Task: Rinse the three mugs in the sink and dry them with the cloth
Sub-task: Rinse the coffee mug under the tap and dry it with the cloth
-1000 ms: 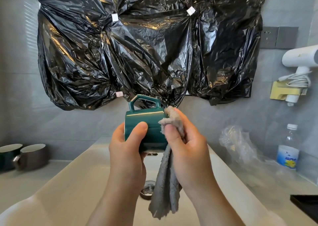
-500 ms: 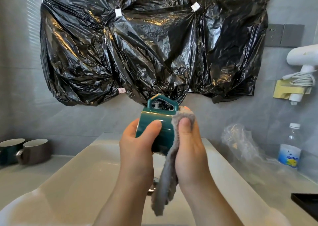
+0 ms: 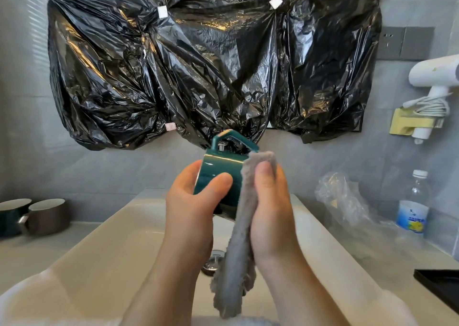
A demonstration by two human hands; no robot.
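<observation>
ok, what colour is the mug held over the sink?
The glossy ceramic mug is dark teal green; the head view shows it best.

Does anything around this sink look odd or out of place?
Yes: crinkled black plastic sheeting is taped across the wall above the cream sink, an unusual covering. Nothing looks spilled or broken; the left hand grips the teal ceramic mug, the right hand presses the grey cloth against it.

Glossy dark green mug [image 3: 221,174]; plain fluffy grey cloth [image 3: 238,263]. Cream sink [image 3: 111,239]. Shiny black plastic [image 3: 198,65] on a pale grey wall [image 3: 24,127]. Brown mug [image 3: 47,216], white inside. White hairdryer [image 3: 434,73], yellow holder [image 3: 407,124], blue-and-yellow bottle label [image 3: 412,220].
</observation>
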